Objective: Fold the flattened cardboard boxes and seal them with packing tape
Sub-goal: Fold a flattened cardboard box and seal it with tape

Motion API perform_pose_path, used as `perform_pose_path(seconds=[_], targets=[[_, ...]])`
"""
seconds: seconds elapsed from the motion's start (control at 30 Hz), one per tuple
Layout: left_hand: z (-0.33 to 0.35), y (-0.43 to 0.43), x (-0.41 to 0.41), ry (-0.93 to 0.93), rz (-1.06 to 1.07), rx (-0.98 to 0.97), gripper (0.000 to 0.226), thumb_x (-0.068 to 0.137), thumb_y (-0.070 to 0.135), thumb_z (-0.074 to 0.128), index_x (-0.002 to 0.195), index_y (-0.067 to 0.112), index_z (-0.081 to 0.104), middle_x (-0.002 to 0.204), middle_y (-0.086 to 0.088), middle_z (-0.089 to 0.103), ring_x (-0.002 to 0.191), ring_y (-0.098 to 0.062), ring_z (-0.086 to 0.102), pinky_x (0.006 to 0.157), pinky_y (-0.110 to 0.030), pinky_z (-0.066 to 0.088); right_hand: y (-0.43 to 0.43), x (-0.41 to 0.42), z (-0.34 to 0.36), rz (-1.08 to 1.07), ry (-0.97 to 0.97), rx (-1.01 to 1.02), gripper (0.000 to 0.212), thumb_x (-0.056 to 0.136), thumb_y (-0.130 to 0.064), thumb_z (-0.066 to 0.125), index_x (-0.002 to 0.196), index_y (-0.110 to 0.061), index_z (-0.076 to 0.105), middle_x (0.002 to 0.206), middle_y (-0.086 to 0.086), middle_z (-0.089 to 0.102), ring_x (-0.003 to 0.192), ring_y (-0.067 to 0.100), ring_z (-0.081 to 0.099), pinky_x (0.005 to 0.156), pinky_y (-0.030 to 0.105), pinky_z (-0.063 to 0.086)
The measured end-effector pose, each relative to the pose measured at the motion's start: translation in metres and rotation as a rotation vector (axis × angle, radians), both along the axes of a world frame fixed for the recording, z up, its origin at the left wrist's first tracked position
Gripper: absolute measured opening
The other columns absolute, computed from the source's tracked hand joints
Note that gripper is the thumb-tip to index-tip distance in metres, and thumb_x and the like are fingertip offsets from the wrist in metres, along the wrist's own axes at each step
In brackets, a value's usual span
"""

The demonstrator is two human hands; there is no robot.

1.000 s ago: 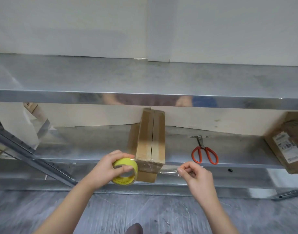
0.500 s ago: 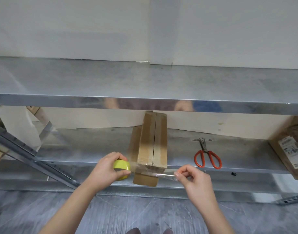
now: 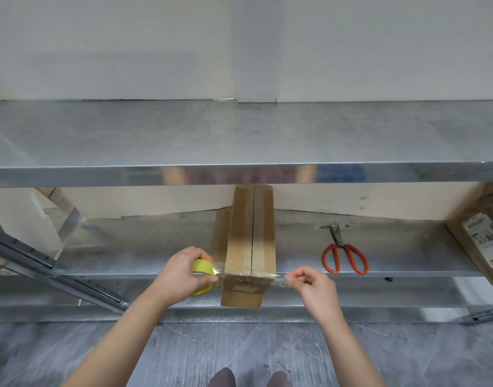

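A narrow folded cardboard box [image 3: 252,236] lies on the lower metal shelf [image 3: 156,247], its near end jutting over the shelf's front edge, with its flap seam running along the top. My left hand [image 3: 181,275] grips a yellow-cored tape roll [image 3: 202,272] just left of the box's near end. A strip of clear tape [image 3: 279,279] stretches from the roll across the box's near top edge to my right hand [image 3: 312,286], which pinches its free end just right of the box.
Red-handled scissors [image 3: 344,254] lie on the same shelf to the right. A labelled cardboard package [image 3: 479,236] sits at the far right. An upper metal shelf [image 3: 239,135] overhangs the box's far end. Slanted metal rails [image 3: 53,272] lean at the left. Grey floor lies below.
My left hand moved the roll up and to the left of the box. The tape strip now lies across the box's near top edge, and my right hand has shifted slightly right with it.
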State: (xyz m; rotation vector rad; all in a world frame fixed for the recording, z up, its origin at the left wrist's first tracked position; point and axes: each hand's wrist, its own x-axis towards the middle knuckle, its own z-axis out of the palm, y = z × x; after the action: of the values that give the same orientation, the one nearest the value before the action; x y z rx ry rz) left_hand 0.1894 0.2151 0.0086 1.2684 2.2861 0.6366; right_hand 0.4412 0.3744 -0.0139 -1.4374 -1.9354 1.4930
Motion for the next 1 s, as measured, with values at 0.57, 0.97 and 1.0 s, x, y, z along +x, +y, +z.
perform_pose_path(seconds=[0.57,0.97,1.0], targets=[[-0.019,0.006,-0.005,0.127,-0.071,-0.07,0.03,0.075,0.038,0.078,0.092,0.029,0.055,0.096,0.013,0.057,0.095,-0.01,0.05,0.083,-0.027,0.041,-0.021,-0.042,-0.037,-0.095,0.287,-0.29,0.017,0.085,-0.008,0.072,0.089,-0.016,0.057,0.074,0.001,0.061,0.074,0.012,0.059,0.077,0.032,0.047],[-0.017,-0.003,-0.015,0.112,-0.108,-0.052,0.031,0.075,0.04,0.077,0.096,0.032,0.055,0.1,0.015,0.055,0.099,-0.009,0.048,0.084,-0.026,0.039,-0.05,-0.048,-0.022,0.155,0.264,0.048,0.058,0.091,-0.037,0.065,0.141,-0.051,0.039,0.147,-0.027,0.037,0.132,-0.012,0.033,0.102,0.013,0.035],[-0.016,-0.004,-0.016,0.11,-0.12,-0.049,0.032,0.075,0.04,0.077,0.098,0.033,0.055,0.1,0.016,0.055,0.099,-0.008,0.048,0.086,-0.025,0.04,-0.051,-0.052,-0.022,0.168,0.243,0.067,0.057,0.092,-0.035,0.065,0.14,-0.051,0.04,0.15,-0.024,0.036,0.134,-0.013,0.03,0.103,0.008,0.03]])
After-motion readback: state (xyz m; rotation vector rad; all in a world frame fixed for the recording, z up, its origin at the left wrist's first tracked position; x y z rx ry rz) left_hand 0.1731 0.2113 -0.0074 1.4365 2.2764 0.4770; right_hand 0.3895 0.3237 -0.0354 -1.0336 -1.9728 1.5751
